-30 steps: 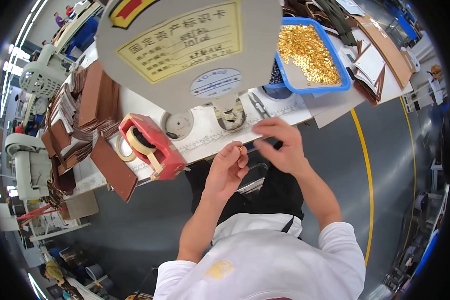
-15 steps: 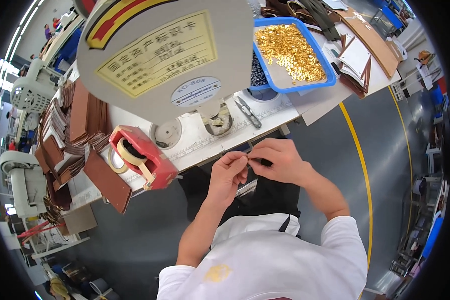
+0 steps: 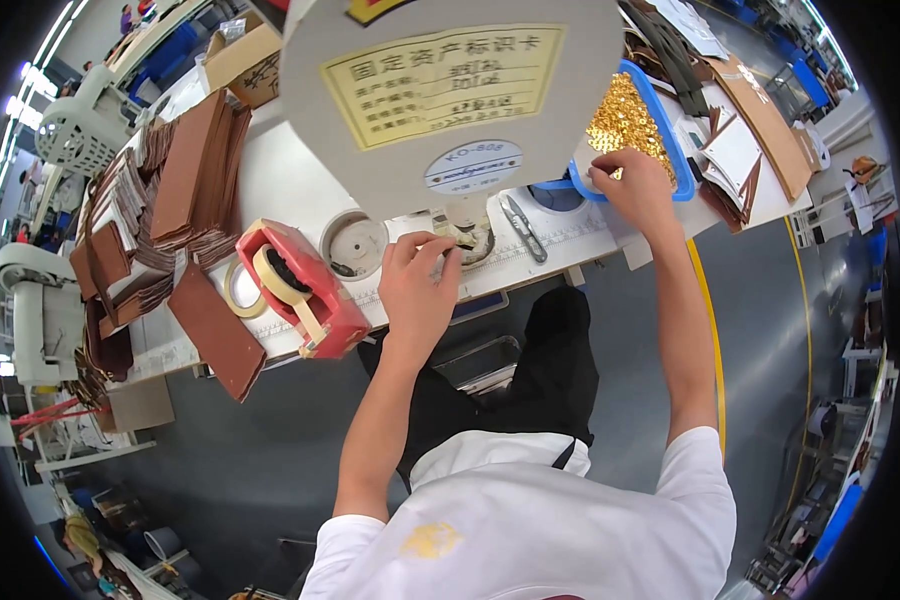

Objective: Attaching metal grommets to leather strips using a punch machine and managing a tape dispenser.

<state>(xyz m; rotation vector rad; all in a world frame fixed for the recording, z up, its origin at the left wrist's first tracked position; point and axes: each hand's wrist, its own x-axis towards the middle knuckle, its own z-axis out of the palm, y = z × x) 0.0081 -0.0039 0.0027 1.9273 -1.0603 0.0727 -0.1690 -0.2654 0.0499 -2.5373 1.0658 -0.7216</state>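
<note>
My left hand (image 3: 420, 283) is at the front of a grey bench machine (image 3: 450, 130), its bent fingers pinched beside the machine's lower working part (image 3: 477, 238). Whatever those fingertips hold is too small to make out. Out to the right, my right hand (image 3: 638, 195) reaches over the near edge of a blue tray (image 3: 682, 165). Many small shiny gold metal pieces (image 3: 625, 120) lie in that tray. Thumb and forefinger are drawn together there, and I cannot tell what is between them. The machine's body hides the tray's left part.
A red tape dispenser (image 3: 315, 295) stands left of my left hand, by a loose tape roll (image 3: 242, 290). Stacks of brown leather-like pieces (image 3: 195, 180) fill the bench's left side. Thread snips (image 3: 523, 228) lie right of the machine. A cardboard box (image 3: 245, 60) sits behind.
My hands were together in front of the bench and have parted. The left has moved to the machine, the right up to the blue tray. The whole view has shifted a little.
</note>
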